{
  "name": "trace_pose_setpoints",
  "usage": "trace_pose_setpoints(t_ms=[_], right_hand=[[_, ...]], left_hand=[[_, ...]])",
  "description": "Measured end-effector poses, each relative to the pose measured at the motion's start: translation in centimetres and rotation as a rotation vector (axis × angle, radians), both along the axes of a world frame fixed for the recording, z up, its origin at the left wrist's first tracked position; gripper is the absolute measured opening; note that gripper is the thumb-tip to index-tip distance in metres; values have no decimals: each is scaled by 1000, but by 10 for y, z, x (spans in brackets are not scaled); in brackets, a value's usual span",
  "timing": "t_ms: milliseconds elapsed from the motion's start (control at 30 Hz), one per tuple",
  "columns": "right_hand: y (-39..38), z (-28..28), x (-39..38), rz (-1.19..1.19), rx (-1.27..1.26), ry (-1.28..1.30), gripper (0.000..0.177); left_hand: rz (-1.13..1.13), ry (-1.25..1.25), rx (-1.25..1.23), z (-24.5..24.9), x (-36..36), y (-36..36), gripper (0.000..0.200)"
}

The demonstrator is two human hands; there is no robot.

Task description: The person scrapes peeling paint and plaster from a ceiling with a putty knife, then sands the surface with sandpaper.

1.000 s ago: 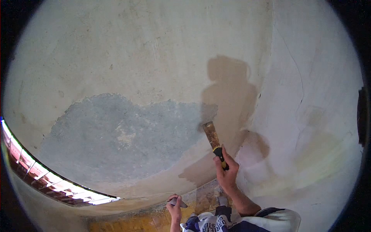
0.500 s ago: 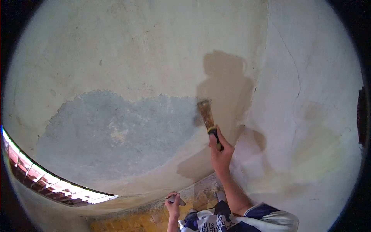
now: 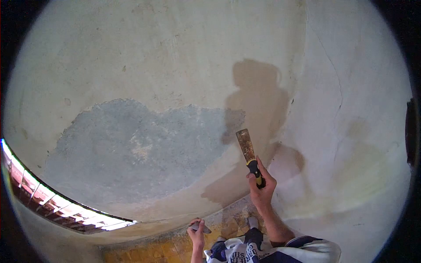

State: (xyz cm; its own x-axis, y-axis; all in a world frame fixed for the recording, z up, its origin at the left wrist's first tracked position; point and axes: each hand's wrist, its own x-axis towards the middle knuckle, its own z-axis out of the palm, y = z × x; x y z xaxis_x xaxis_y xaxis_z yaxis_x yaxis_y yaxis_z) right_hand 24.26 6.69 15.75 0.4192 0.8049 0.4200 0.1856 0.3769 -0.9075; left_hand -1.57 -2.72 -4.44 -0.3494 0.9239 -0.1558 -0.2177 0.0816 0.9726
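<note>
1. Scraper (image 3: 248, 151): I am holding it up in front of a pale wall (image 3: 175, 52). Its rusty flat blade is pointing upward and leaning a little to the left, and its black and yellow handle is running down into my fist.
2. My right hand (image 3: 262, 186) is gripping that handle, fingers wrapped firmly around it, with my bare forearm reaching up from the bottom of the view.
3. The blade tip is sitting just beside the right edge of a large rough grey patch (image 3: 136, 153) where the pale coating is gone (whether the blade is actually touching the surface, I cannot tell).
4. A dark shadow (image 3: 258, 96) is falling on the wall above and behind the blade.
5. My left hand (image 3: 197, 234) is hanging low, near the foot of the wall, with its fingers closed around a small grey object (image 3: 202, 228) that is too small to identify.
6. A yellow-brown floor (image 3: 162, 252) is showing beside that hand, and my white and dark blue shirt (image 3: 280, 254) is filling the bottom edge.
7. A thin crack (image 3: 340, 96) is running down the wall, well to the right of the scraper.
8. At lower left, a bright curved strip (image 3: 66, 210) with reddish bars is cutting across the view, well apart from both hands.
</note>
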Motion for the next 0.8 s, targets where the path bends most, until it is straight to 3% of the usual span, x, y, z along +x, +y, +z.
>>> trace_pose_setpoints(t_ms=[367,567,667,800], right_hand=[[7,-8,4,24,33,-46,50],[12,-4,0,43,41,84,34],[23,-25,1,-17,183,-12,29],[22,-11,5,-20,111,-48,20]], left_hand=[[61,-35,26,-5,12,2,10],[69,-3,26,18,28,3,9],[64,58,29,14,26,4,9],[46,-71,-39,24,33,3,9]])
